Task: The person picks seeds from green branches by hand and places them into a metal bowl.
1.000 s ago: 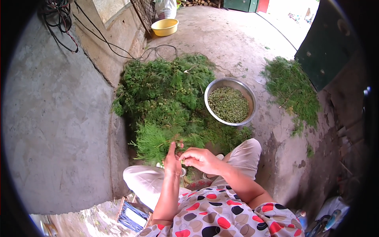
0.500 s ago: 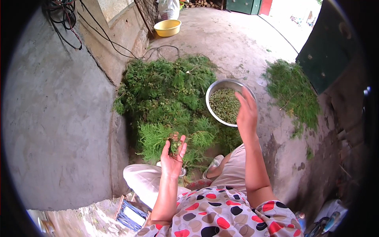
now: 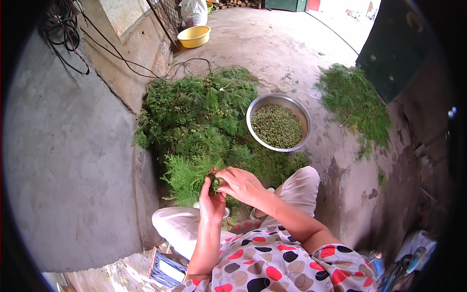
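Observation:
My left hand [image 3: 211,206] is curled around a feathery green evergreen sprig [image 3: 186,176], whose leaves fan out to the left of my fingers. My right hand [image 3: 244,186] meets it there, fingers bent and pressed together at the sprig's base; whatever they pinch is hidden. Beyond both hands stands a metal basin [image 3: 306,127] holding many small round green cones [image 3: 277,125]. A big heap of cut evergreen branches [image 3: 194,109], some bearing cones, spreads ahead and to the left of the basin.
A smaller pile of green branches [image 3: 354,100] lies at right beside a dark green door [image 3: 394,53]. Far off sit a yellow tub [image 3: 193,37] and a white sack [image 3: 194,13]. Black cables [image 3: 61,27] hang along the left wall. A blue woven seat [image 3: 165,267] is at lower left.
My right hand has come back from over the basin, moving left and nearer, and has closed at the sprig in my left hand. The view has shifted slightly.

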The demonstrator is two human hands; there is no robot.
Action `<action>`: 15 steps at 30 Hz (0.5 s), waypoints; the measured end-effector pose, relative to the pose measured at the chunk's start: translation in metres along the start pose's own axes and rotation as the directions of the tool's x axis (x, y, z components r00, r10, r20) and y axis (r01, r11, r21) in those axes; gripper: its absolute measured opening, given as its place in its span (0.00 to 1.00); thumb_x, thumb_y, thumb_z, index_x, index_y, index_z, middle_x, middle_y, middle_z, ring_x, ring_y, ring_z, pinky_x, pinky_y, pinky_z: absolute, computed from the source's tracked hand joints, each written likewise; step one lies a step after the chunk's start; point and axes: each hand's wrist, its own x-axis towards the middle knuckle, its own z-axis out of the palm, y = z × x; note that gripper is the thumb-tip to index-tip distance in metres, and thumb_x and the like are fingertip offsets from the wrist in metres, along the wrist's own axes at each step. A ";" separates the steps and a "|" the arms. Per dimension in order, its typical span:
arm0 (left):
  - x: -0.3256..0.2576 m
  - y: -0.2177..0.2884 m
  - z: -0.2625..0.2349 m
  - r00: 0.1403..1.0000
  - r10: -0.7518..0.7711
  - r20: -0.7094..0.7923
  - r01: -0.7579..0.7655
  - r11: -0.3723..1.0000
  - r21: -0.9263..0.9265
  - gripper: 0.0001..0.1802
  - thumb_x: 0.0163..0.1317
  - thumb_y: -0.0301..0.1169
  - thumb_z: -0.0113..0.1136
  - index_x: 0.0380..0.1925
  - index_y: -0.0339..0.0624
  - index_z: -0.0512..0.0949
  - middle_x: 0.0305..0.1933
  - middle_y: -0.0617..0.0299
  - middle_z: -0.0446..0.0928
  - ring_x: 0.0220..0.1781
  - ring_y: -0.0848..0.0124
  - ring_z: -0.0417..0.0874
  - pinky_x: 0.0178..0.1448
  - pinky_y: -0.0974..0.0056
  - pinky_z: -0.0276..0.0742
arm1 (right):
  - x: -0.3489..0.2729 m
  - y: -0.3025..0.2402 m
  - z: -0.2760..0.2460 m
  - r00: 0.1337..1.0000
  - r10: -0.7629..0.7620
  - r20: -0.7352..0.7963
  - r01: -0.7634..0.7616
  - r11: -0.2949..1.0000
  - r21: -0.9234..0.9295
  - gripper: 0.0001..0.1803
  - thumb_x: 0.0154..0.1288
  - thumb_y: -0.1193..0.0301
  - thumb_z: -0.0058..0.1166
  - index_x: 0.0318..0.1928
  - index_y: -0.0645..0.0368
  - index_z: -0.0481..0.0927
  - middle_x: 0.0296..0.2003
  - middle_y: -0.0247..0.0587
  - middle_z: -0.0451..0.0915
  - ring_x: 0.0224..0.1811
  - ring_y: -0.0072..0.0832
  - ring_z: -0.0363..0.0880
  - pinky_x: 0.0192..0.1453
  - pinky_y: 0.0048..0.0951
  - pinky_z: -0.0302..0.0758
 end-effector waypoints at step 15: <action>0.019 -0.017 -0.031 0.891 0.434 0.132 -0.385 0.571 0.725 0.22 0.64 0.35 0.48 0.56 0.39 0.65 0.56 0.57 0.68 0.57 0.72 0.68 0.63 0.68 0.60 | -0.009 0.021 0.035 0.882 0.428 0.200 -0.427 0.541 0.724 0.09 0.64 0.74 0.46 0.43 0.64 0.67 0.31 0.39 0.76 0.30 0.21 0.76 0.33 0.24 0.74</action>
